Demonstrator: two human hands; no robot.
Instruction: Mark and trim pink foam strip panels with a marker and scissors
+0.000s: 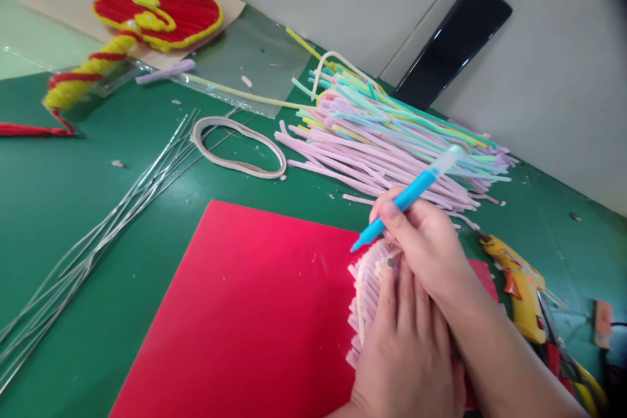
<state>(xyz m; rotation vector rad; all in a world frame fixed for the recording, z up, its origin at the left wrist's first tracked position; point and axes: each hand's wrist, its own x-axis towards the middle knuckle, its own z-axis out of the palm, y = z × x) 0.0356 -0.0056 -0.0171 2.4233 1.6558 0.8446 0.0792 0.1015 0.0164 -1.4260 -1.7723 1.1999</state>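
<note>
My right hand [426, 241] grips a blue marker pen [416, 189], its tip pointing down-left just above the far edge of a fan-like piece of lilac pipe cleaners [368, 287]. A cream strip curves along that piece's border. My left hand [409, 339] lies flat over the piece with fingers stretched out, pressing it onto a red sheet [255, 300]. Much of the piece is hidden under both hands. The right wrist crosses close over the left fingers.
Beyond the sheet lie a pile of pastel pipe cleaners [382, 144], a tape roll [240, 173] and thin wires [112, 228]. A red-and-yellow fan [161, 10] is at upper left. A yellow glue gun [524, 294] sits right, below a black glossy object [455, 42].
</note>
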